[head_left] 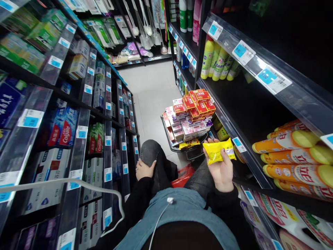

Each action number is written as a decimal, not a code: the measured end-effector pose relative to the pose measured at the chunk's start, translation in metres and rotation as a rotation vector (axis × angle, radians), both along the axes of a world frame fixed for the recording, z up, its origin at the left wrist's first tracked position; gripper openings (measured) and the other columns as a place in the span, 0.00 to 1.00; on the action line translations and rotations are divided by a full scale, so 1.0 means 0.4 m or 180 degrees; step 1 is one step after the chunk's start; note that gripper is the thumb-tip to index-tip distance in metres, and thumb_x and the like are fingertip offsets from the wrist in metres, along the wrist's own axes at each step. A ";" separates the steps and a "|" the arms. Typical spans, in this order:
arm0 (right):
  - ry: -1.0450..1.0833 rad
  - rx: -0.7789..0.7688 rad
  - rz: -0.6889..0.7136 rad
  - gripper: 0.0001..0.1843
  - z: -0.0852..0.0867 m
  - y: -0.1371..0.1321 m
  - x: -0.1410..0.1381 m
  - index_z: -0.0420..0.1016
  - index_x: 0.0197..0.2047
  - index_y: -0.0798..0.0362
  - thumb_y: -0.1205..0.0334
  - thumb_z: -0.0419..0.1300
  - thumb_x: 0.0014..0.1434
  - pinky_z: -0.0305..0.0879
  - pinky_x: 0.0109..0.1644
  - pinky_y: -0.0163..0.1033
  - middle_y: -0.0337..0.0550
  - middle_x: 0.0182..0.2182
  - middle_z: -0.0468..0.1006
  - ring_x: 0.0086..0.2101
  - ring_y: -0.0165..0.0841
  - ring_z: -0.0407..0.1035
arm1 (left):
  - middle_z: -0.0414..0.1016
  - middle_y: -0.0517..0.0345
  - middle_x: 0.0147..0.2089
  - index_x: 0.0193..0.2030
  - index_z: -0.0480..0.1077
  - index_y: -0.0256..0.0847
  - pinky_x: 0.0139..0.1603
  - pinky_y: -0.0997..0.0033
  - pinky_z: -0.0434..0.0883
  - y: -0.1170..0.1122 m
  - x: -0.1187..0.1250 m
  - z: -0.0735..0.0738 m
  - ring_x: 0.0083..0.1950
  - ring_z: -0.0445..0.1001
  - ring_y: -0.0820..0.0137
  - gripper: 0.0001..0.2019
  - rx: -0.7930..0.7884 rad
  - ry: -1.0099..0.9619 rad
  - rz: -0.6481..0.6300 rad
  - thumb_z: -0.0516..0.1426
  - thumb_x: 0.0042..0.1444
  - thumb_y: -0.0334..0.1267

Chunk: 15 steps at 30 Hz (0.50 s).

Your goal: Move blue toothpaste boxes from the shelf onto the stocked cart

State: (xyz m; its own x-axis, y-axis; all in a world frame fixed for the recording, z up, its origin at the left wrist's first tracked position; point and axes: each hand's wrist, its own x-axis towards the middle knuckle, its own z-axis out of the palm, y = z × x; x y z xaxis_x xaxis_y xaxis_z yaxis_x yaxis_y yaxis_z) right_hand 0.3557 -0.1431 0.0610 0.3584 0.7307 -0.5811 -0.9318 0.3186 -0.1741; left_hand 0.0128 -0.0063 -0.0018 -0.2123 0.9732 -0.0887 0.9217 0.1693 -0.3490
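My right hand [221, 170] grips a yellow wrapped packet [217, 152] with a white barcode label, holding it above my right knee beside the shelf edge. My left hand [145, 169] lies on my left knee with nothing in it, its fingers resting over the dark trousers. Just beyond the packet stands a dark basket [173, 148] piled with boxes. Red and yellow boxes [201, 108] top the pile, with pink and white boxes [192, 129] beneath. Another yellow packet [189, 144] lies at the basket's near side.
Toothpaste boxes [62, 126] fill the left shelves. On the right are yellow bottles [220, 62], orange bottles [296, 173] and a projecting price rail [249, 55]. A red seat [182, 175] shows between my legs. A white cable [85, 186] crosses the lower left. Pale floor [149, 90] runs ahead.
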 end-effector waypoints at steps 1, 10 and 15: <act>0.0012 -0.0018 -0.0004 0.20 -0.001 -0.001 0.000 0.69 0.50 0.49 0.57 0.60 0.53 0.63 0.56 0.51 0.45 0.53 0.68 0.53 0.39 0.63 | 0.55 0.31 0.61 0.65 0.46 0.25 0.53 0.55 0.63 0.000 -0.001 -0.001 0.55 0.63 0.48 0.48 0.0002 0.0003 0.0000 0.53 0.48 0.61; 0.0056 -0.0073 0.0000 0.20 -0.005 -0.001 -0.003 0.69 0.50 0.50 0.57 0.59 0.53 0.60 0.58 0.51 0.45 0.52 0.69 0.53 0.38 0.63 | 0.55 0.31 0.61 0.65 0.46 0.25 0.53 0.54 0.63 0.001 -0.003 0.000 0.56 0.62 0.46 0.48 -0.0029 -0.0011 0.0008 0.53 0.48 0.62; 0.0068 -0.0090 0.0013 0.20 -0.015 -0.001 -0.006 0.70 0.50 0.50 0.57 0.59 0.54 0.59 0.59 0.51 0.45 0.52 0.69 0.53 0.37 0.63 | 0.56 0.31 0.60 0.65 0.46 0.25 0.53 0.55 0.63 -0.002 0.001 0.000 0.55 0.63 0.47 0.48 0.0026 -0.0004 -0.0030 0.54 0.48 0.60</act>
State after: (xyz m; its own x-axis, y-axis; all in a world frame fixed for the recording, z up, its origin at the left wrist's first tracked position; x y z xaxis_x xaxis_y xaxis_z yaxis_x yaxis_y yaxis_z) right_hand 0.3533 -0.1437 0.0550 0.3428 0.7153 -0.6090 -0.9366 0.3101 -0.1631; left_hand 0.0130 -0.0071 -0.0017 -0.2030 0.9758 -0.0809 0.9237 0.1635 -0.3464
